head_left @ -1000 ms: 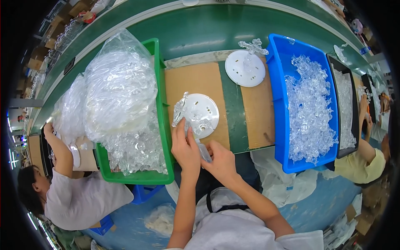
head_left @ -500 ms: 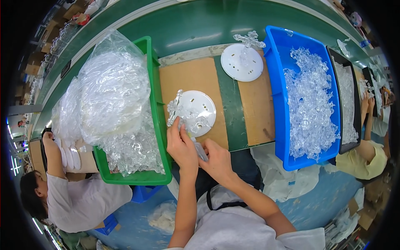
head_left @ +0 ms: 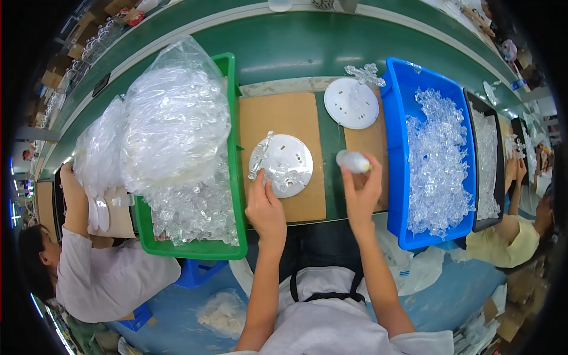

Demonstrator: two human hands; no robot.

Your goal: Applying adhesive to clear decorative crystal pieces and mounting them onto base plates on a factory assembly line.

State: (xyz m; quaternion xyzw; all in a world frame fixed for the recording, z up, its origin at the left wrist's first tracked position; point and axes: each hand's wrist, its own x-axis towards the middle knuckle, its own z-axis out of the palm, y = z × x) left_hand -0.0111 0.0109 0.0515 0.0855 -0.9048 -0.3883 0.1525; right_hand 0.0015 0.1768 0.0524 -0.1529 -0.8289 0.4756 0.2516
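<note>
My left hand (head_left: 265,210) is closed, its fingertips pinching a clear plastic branched piece (head_left: 277,176) over the near part of a round white plate (head_left: 294,155) with small holes. Raised at that plate's left side is a clear arm of the piece. To the right, my right hand (head_left: 364,192) grips a small whitish squeeze bottle (head_left: 353,161), which lies sideways in the fingers, slightly blurred. Behind it, a second round white plate (head_left: 337,106) carries a clear branched plastic piece (head_left: 367,75) standing up from it.
A green bin (head_left: 235,177) on the left holds clear plastic parts and bulging plastic bags (head_left: 174,127). On the right stand a blue bin (head_left: 397,177) and a black tray (head_left: 500,136), both full of clear parts. Brown cardboard (head_left: 307,204) covers the green bench. Co-workers sit at both sides.
My right hand has moved away from my left hand to the right, carrying the bottle. My left hand stays by the near plate, slightly lower. The view has shifted a little.
</note>
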